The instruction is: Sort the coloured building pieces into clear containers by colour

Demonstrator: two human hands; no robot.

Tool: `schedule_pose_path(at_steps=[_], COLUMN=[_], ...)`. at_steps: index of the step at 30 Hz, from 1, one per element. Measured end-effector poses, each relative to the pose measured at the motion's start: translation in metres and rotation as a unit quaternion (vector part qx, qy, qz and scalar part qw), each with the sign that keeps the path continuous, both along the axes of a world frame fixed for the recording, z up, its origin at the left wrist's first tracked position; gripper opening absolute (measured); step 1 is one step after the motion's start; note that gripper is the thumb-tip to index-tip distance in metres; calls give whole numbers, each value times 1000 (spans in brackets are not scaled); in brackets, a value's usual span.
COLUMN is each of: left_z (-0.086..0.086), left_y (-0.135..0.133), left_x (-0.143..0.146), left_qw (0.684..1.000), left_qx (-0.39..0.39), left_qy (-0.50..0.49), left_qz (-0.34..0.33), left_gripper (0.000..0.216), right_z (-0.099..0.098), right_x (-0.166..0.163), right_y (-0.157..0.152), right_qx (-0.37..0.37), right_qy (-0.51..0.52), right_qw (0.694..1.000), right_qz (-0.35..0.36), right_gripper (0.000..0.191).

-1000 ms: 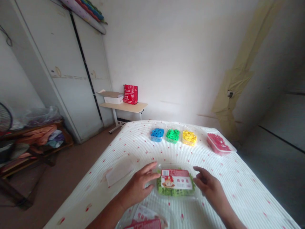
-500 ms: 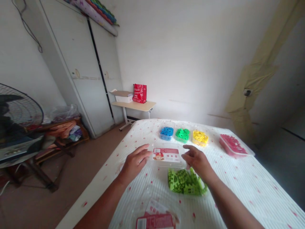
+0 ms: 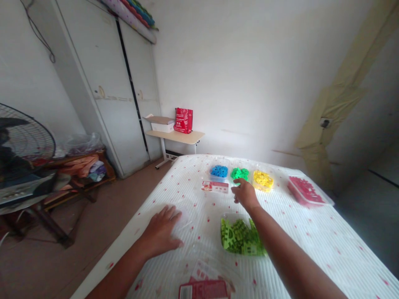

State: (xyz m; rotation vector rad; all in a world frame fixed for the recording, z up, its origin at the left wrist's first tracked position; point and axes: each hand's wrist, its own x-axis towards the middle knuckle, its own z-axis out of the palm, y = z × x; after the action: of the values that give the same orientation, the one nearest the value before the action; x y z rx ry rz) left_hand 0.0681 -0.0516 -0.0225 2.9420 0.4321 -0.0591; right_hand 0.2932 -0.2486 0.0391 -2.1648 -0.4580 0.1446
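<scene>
In the head view, my left hand (image 3: 163, 230) is spread low over the table's left part, fingers apart. Its fingertips are at a faint clear plastic piece (image 3: 184, 216), whose shape I cannot fully make out. My right hand (image 3: 245, 194) reaches forward, fingers bent at the right edge of a clear plastic lid (image 3: 215, 187) with a red and white label. This lid lies before a tub of blue pieces (image 3: 219, 171). Below my right hand, an open clear tub holds light green toy pieces (image 3: 241, 236). Green pieces (image 3: 239, 173) in another tub sit just beyond the right fingers.
A tub of yellow pieces (image 3: 262, 180) and a lidded box of pinkish-red pieces (image 3: 305, 190) stand to the right. More clear lids with red labels (image 3: 204, 288) lie at the near edge. Beyond are a small table (image 3: 187, 137) with a red bag (image 3: 183, 120), and a fan (image 3: 25, 137) at left.
The labelled lid has moved away from me, towards the blue tub, with my right hand beside it. My left hand has left the lid and come down, nearer and to the left.
</scene>
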Motion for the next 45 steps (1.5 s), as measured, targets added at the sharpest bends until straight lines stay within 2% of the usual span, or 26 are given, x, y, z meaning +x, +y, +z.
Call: schedule_pose_path(at_steps=[4, 8, 10, 12, 15, 17, 19, 21, 23, 25, 28, 31, 34, 36, 40, 42, 45], left_z=[0, 3, 12, 29, 62, 81, 93, 96, 91, 81, 61, 39, 23, 17, 13, 9, 2], left_y=[-2, 2, 8, 12, 4, -13, -35, -58, -76, -85, -85, -80, -84, -91, -100, -102, -102], left_x=[-15, -32, -39, -44, -43, -36, -24, -6, 14, 36, 63, 76, 77, 74, 72, 73, 76], left_qw=[998, 994, 991, 986, 973, 969, 967, 958, 944, 921, 874, 840, 833, 843, 874, 882, 879], left_qx=[-3, -9, -5, 5, 10, -34, -109, -184, -258, -337, -455, -518, -516, -492, -407, -378, -385], left_qy=[-47, -96, -119, -160, -231, -242, -218, -194, -179, -171, -153, -156, -197, -217, -265, -280, -280], left_qz=[-50, -59, -60, -48, -20, -40, -80, -99, -100, -96, -76, -35, -29, -29, -18, -20, -32], left_gripper=[55, 49, 44, 39, 31, 26, 23, 22, 25, 32, 42, 42, 39, 39, 36, 33, 33], right_z=[-8, -13, -8, 2, 19, 27, 28, 25, 20, 13, 2, -14, -31, -39, -45, -45, -46], right_x=[-2, -7, -12, -22, -47, -69, -88, -99, -100, -94, -79, -65, -57, -55, -56, -57, -56], right_y=[17, 24, 19, 8, -17, -36, -54, -71, -85, -98, -117, -134, -145, -147, -146, -145, -143], right_qx=[-51, -106, -118, -123, -69, 40, 98, 120, 140, 166, 197, 194, 132, 58, -95, -140, -182], right_qy=[-13, -67, -105, -133, -144, -127, -99, -56, -12, 15, 51, 86, 78, 25, -95, -110, -112], right_qw=[998, 990, 984, 978, 962, 933, 920, 935, 952, 961, 970, 977, 987, 996, 990, 984, 977], right_qz=[24, 64, 79, 102, 221, 336, 365, 329, 273, 223, 136, 28, -43, -62, -34, -20, -15], right_gripper=[32, 22, 20, 24, 39, 51, 45, 28, 22, 27, 36, 41, 41, 38, 34, 33, 34])
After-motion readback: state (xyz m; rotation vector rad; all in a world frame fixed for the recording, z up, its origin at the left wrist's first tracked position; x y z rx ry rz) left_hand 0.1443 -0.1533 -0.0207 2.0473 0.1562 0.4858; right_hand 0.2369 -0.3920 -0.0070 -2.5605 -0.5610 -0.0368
